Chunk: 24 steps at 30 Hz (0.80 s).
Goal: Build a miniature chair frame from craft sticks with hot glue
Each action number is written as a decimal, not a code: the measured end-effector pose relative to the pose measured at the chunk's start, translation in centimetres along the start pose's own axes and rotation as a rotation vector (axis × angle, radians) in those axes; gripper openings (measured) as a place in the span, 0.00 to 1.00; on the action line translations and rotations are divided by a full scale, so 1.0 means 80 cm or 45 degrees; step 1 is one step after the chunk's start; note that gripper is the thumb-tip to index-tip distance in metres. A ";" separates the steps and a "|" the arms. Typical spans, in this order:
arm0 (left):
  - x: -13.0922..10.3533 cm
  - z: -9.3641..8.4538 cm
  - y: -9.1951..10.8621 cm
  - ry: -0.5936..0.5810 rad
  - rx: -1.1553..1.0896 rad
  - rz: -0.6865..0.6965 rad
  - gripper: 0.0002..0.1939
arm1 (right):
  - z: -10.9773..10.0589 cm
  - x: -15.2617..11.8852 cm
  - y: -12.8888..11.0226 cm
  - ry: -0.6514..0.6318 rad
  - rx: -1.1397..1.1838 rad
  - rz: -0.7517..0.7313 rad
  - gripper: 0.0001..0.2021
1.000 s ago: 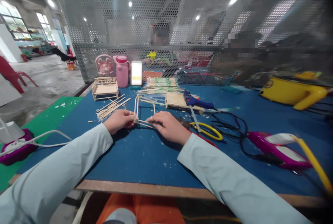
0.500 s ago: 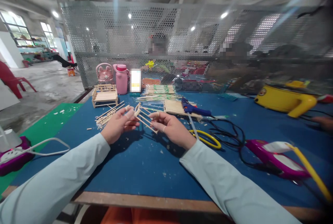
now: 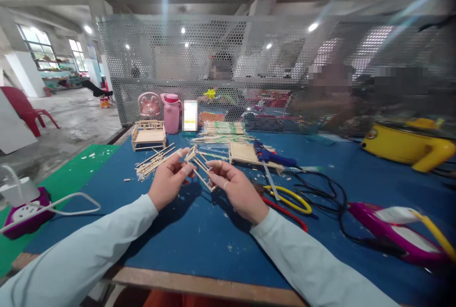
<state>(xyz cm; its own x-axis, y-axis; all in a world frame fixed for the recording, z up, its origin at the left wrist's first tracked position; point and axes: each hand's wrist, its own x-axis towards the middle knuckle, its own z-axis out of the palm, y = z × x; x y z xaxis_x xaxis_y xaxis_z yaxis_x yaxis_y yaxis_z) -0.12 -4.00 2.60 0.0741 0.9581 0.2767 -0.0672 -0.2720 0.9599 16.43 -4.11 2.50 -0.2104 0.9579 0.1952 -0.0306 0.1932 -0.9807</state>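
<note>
Between my two hands, above the blue tabletop, is a small frame of thin wooden sticks [image 3: 202, 166]. My left hand [image 3: 170, 176] pinches its far left end. My right hand [image 3: 235, 186] has its fingers closed on the frame's right end. Loose wooden sticks [image 3: 154, 160] lie in a pile beyond my left hand. A small wooden stick bench [image 3: 148, 134] stands behind that pile. Beyond my right hand, a blue glue gun [image 3: 272, 156] rests on a flat wooden stick panel [image 3: 245, 152]. Pliers with one yellow and one red handle [image 3: 290, 200] lie right of that hand.
Bundled sticks [image 3: 223, 130], a lit phone [image 3: 190, 116] and a pink flask [image 3: 171, 114] stand along the back before a perforated metal screen [image 3: 171, 60]. Purple power strips [image 3: 395, 231] lie at both sides, with black cables. A yellow pot [image 3: 402, 145] is far right. People sit behind the screen.
The view has shifted, so the table's contents appear slightly lower and farther right. My hands have turned the frame a little, and the pliers' red handle now shows beside my right hand.
</note>
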 end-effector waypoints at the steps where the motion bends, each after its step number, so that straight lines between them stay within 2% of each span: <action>1: 0.000 0.000 0.000 0.003 0.007 0.003 0.30 | 0.000 0.000 0.000 0.008 0.026 0.011 0.13; 12: -0.003 0.002 -0.001 0.060 0.039 0.003 0.29 | 0.002 -0.001 -0.003 0.036 0.260 0.170 0.15; 24: -0.002 -0.001 0.002 0.071 0.020 -0.014 0.28 | 0.003 -0.003 -0.005 -0.019 0.172 0.165 0.14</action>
<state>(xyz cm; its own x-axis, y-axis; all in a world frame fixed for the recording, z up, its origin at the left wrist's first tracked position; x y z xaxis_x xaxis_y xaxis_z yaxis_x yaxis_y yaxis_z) -0.24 -4.17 2.73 0.0190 0.9644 0.2638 -0.0511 -0.2626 0.9636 16.23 -4.49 2.85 -0.2356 0.9695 0.0682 -0.1333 0.0373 -0.9904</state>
